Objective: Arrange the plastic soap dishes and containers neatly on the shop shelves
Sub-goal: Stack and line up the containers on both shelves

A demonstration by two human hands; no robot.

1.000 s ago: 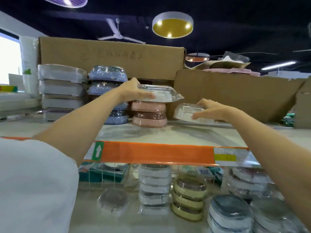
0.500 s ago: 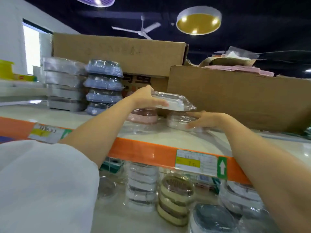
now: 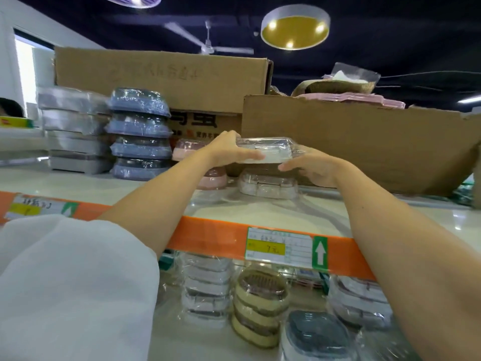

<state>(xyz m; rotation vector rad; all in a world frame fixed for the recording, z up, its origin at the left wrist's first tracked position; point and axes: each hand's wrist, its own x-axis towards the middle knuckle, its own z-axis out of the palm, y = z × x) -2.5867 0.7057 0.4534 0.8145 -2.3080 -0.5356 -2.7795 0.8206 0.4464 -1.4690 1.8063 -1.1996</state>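
Held in the air: 1 clear wrapped soap dish (image 3: 263, 152), directly above a second clear dish (image 3: 268, 184) that sits on the top shelf (image 3: 161, 188), a small gap between the 2 — not yet stacked. Pinched at its near-left edge by the left hand (image 3: 231, 149), thumb on top; met at its right end by the right hand (image 3: 315, 168), fingers loosely spread — whether actually gripping or only steadying, cannot tell.

Just left of the seated dish: pink dishes (image 3: 192, 152), partly hidden by the left forearm. Further left: a stack of 4 blue-grey dishes (image 3: 140, 134), then a grey stack (image 3: 75, 131) — both upright and looking finished. Behind the seated dish: 2 cardboard boxes (image 3: 351, 142), the right 1 open with stock showing.

Below the orange shelf edge (image 3: 213, 235): more wrapped stacks (image 3: 260, 303), some leaning and crowded. Judged roughly midway — left side tidy, clear pile only started, lower shelf and boxed stock likely left.
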